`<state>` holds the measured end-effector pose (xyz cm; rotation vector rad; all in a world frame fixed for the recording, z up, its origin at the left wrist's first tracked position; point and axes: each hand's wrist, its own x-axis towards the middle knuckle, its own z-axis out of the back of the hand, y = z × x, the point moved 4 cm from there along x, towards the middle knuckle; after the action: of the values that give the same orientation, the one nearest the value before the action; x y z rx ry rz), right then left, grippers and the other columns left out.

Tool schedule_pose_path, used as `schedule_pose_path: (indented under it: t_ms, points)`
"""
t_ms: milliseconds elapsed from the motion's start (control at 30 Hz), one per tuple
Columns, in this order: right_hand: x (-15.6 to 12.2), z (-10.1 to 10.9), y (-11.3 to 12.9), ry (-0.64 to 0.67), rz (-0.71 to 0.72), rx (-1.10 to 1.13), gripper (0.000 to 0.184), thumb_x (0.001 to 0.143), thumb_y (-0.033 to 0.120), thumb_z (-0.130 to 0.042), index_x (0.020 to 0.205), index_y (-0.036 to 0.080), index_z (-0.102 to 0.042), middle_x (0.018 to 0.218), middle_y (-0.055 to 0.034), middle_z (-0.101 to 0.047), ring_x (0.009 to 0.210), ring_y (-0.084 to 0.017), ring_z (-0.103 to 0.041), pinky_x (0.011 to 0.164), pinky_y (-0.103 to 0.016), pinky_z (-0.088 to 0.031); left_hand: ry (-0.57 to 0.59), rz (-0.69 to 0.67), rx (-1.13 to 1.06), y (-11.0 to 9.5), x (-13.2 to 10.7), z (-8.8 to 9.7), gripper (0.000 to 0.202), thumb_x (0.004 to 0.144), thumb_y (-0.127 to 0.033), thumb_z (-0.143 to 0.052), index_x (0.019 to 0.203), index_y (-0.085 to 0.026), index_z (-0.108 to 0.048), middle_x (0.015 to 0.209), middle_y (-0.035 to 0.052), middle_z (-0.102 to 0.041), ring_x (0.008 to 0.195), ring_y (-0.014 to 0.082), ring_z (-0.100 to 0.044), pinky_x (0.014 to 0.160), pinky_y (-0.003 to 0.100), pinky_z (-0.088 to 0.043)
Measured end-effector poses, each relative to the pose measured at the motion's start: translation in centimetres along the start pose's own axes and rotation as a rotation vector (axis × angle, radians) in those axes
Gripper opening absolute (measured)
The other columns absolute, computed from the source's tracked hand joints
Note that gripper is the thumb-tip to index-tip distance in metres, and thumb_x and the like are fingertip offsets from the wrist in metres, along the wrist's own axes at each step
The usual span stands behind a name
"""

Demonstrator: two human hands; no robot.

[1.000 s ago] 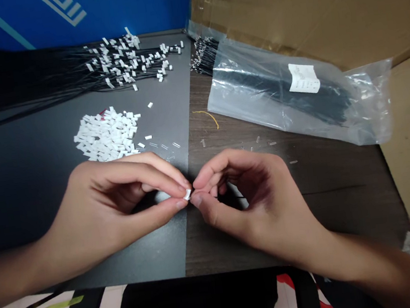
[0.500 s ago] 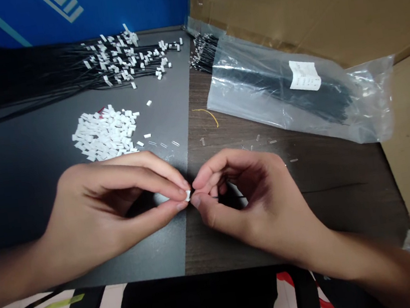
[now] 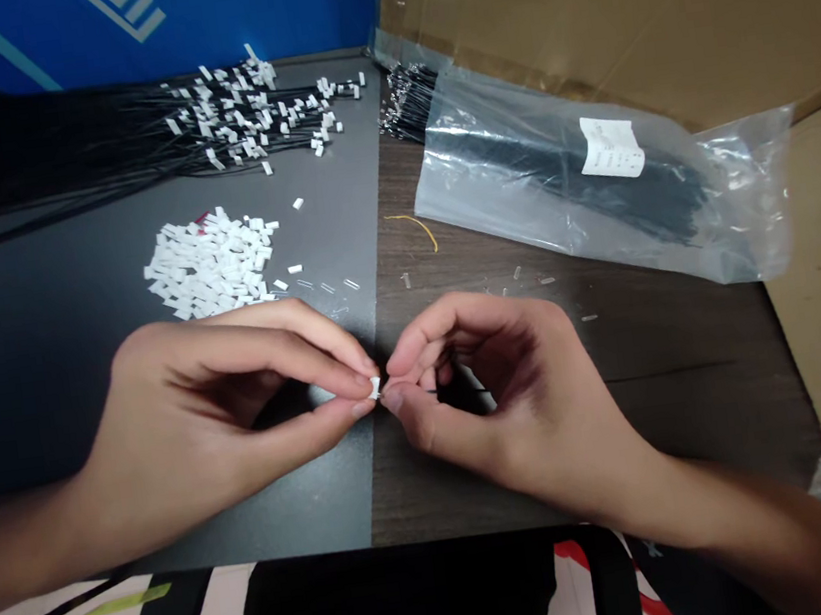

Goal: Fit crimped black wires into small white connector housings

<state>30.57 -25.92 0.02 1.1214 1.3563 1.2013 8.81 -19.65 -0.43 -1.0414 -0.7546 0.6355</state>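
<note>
1. Mat (image 3: 42,326): on the left half of the table (image 3: 675,363)
2. Pile of housings (image 3: 208,263): mid-mat, just behind the left hand (image 3: 221,423)
3. Wired housings (image 3: 256,116): at the mat's far edge, behind the pile
4. Bag of wires (image 3: 591,183): on the table, right of the mat
5. Cardboard (image 3: 604,0): behind and right of the bag
6. Left hand over the mat, right hand (image 3: 513,395) over the table; fingertips meet at a housing (image 3: 375,387) above the mat's right edge
</note>
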Motion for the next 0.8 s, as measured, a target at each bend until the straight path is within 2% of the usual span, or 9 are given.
schedule_pose_path:
  t_ms: [200,400,567,667,800]
  points:
    - [-0.05,0.09,0.03,0.003,0.046,0.006,0.031,0.084,0.009,-0.112,0.089,0.023,-0.085,0.083,0.0005,-0.084,0.075,-0.015,-0.076,0.07,-0.027,-0.067,-0.007,0.012,-0.022,-0.04,0.1,0.06,0.023,0.1,-0.013,-0.1,0.093,-0.035,-0.101,0.096,0.0017,-0.095,0.079,0.0191,-0.087,0.075,0.03,-0.074]
    - [-0.06,0.04,-0.01,-0.002,0.084,-0.019,0.029,0.088,0.015,-0.113,0.089,0.024,-0.086,0.084,0.0001,-0.085,0.076,-0.016,-0.078,0.072,-0.028,-0.068,-0.009,0.037,-0.046,0.15,0.11,0.02,0.022,0.099,-0.014,-0.102,0.092,-0.035,-0.1,0.097,0.0007,-0.094,0.079,0.0182,-0.087,0.076,0.028,-0.075]
    - [-0.07,0.13,0.05,-0.014,0.098,-0.02,0.029,0.086,0.011,-0.113,0.087,0.023,-0.086,0.083,0.0003,-0.085,0.076,-0.015,-0.077,0.072,-0.026,-0.066,-0.008,0.005,-0.022,-0.2,0.26,0.23,0.021,0.1,-0.016,-0.101,0.09,-0.035,-0.1,0.097,-0.0002,-0.094,0.077,0.0163,-0.088,0.074,0.024,-0.073]
    - [-0.02,0.12,0.08,-0.008,0.076,-0.007,0.03,0.087,0.016,-0.115,0.087,0.024,-0.085,0.082,0.0001,-0.085,0.076,-0.016,-0.077,0.071,-0.027,-0.067,0.006,-0.008,-0.008,-0.29,0.38,0.28,0.022,0.101,-0.016,-0.101,0.09,-0.035,-0.1,0.096,-0.0016,-0.095,0.077,0.0144,-0.088,0.075,0.021,-0.072]
    - [0.07,0.08,0.04,0.005,0.01,0.006,0.032,0.085,0.019,-0.116,0.089,0.023,-0.085,0.082,-0.0003,-0.085,0.074,-0.016,-0.076,0.069,-0.027,-0.067,0.001,-0.003,0.004,-0.12,0.27,0.36,0.022,0.101,-0.017,-0.101,0.089,-0.035,-0.1,0.097,-0.0004,-0.095,0.076,0.0157,-0.088,0.074,0.024,-0.072]
